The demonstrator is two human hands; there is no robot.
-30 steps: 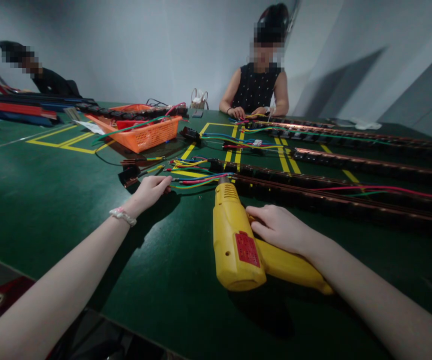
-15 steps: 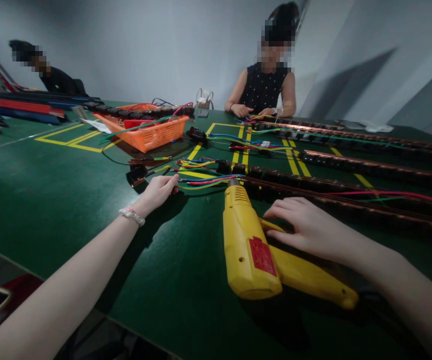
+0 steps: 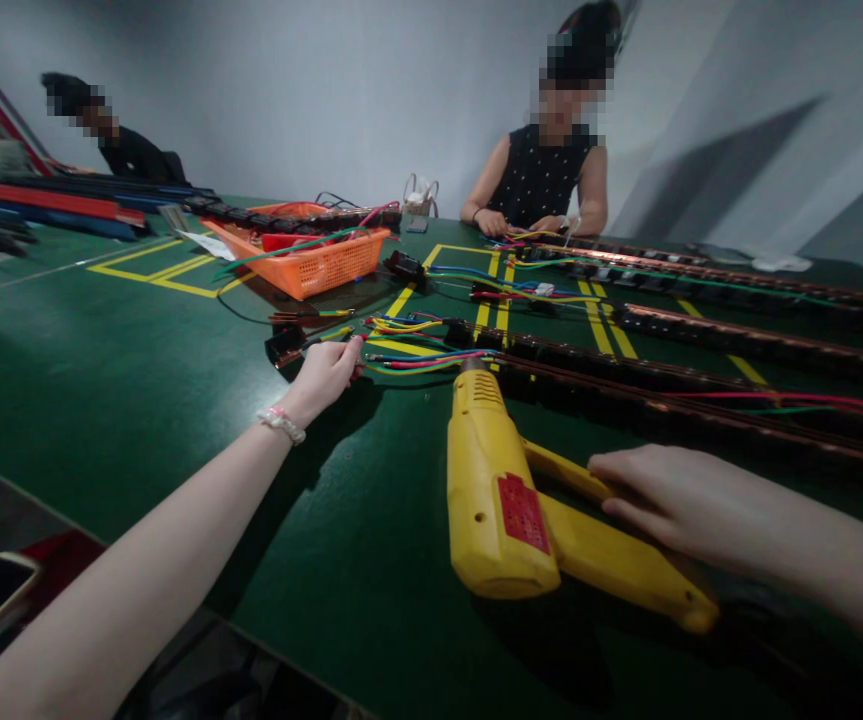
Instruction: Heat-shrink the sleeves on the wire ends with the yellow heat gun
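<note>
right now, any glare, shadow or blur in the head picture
Head view, left: pale glare on the green table near the left hand; head view, centre: dark shadow below the yellow heat gun; head view, upper right: a dark shadow on the wall; head view, far left: the long strips look blurred.

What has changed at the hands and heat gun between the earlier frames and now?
The right hand moved rightward, toward the handle end of the yellow heat gun; whether its grip let go is unclear. Much as before: the left hand near the ends of the coloured wires, the heat gun pointing toward them.
</note>
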